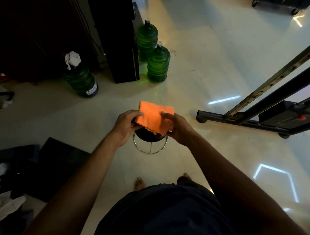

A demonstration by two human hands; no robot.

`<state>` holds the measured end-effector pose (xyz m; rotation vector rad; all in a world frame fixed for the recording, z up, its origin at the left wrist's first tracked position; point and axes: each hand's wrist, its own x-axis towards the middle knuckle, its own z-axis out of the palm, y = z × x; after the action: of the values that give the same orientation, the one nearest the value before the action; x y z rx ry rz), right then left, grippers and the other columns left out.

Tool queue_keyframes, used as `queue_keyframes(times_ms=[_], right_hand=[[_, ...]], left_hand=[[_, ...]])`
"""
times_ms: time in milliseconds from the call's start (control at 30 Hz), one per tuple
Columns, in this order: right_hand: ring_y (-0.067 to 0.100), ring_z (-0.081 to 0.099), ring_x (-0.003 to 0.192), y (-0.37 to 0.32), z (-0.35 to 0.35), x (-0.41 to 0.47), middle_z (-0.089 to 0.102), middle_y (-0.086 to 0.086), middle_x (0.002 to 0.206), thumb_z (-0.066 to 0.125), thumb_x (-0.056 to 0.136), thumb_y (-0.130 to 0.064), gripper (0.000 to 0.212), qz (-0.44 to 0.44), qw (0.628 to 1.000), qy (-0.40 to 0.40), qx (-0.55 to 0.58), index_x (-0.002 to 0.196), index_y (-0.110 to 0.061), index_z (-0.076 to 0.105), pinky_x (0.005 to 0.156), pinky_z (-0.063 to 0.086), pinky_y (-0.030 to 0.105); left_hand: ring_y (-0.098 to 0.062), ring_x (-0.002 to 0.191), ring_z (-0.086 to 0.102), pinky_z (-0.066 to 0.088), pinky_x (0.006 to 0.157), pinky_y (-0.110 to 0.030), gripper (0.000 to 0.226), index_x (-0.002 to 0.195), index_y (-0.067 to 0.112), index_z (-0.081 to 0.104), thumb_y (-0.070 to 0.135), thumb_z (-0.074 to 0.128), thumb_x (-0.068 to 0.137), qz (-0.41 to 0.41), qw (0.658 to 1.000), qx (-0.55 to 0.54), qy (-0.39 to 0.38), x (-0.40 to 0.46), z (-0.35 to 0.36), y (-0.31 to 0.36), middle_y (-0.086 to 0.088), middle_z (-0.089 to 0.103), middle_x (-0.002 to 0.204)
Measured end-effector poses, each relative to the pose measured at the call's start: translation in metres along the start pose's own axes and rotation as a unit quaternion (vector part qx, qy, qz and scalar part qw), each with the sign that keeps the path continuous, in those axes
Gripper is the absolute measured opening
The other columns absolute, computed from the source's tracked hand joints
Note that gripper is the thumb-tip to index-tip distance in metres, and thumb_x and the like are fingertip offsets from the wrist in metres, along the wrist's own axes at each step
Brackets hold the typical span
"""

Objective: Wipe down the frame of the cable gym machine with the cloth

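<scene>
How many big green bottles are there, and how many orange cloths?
Big green plastic water bottles: 3
Folded orange cloth: 1, held by the left hand and the right hand
Total: 4

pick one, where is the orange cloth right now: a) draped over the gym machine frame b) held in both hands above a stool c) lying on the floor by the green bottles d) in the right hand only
b: the orange cloth is gripped by the left hand and the right hand above the stool, apart from the gym machine frame at right.
</scene>
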<state>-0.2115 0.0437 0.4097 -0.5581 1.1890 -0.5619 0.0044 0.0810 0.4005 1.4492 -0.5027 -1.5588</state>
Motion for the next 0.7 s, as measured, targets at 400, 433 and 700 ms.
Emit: queue_keyframes(times_ms=[400, 433, 700], right_hand=[[0.033, 0.068, 0.119, 0.055, -0.030, 0.053, 0.059, 0.009, 0.144, 0.080, 0.098, -0.015, 0.070, 0.038, 0.990, 0.071, -0.115, 0.157, -0.025, 0.044, 0.075, 0.068, 0.044], [0.031, 0.069, 0.115, 0.062, -0.034, 0.066, 0.060, 0.010, 0.145, 0.080, 0.098, -0.016, 0.071, 0.045, 0.986, 0.085, -0.137, 0.159, -0.022, 0.044, 0.073, 0.067, 0.042], [0.039, 0.063, 0.131, 0.079, -0.058, 0.186, 0.059, 0.017, 0.153, 0.076, 0.100, -0.022, 0.070, 0.043, 0.941, 0.126, -0.312, 0.162, -0.015, 0.044, 0.107, 0.058, 0.056]], left_hand=[[-0.027, 0.099, 0.076, 0.065, 0.088, -0.044, 0.025, 0.114, 0.019, 0.072, 0.017, 0.084, 0.093, 0.001, 0.970, 0.228, 0.079, 0.053, -0.029, -0.095, -0.006, 0.078, 0.108], [-0.025, 0.097, 0.075, 0.064, 0.088, -0.042, 0.024, 0.113, 0.021, 0.072, 0.019, 0.084, 0.092, 0.005, 0.963, 0.252, 0.092, 0.060, -0.028, -0.106, -0.003, 0.077, 0.105], [-0.004, 0.080, 0.066, 0.052, 0.083, -0.029, 0.024, 0.117, 0.016, 0.074, 0.022, 0.081, 0.095, -0.017, 0.933, 0.322, 0.158, 0.144, -0.015, -0.158, 0.003, 0.073, 0.109]])
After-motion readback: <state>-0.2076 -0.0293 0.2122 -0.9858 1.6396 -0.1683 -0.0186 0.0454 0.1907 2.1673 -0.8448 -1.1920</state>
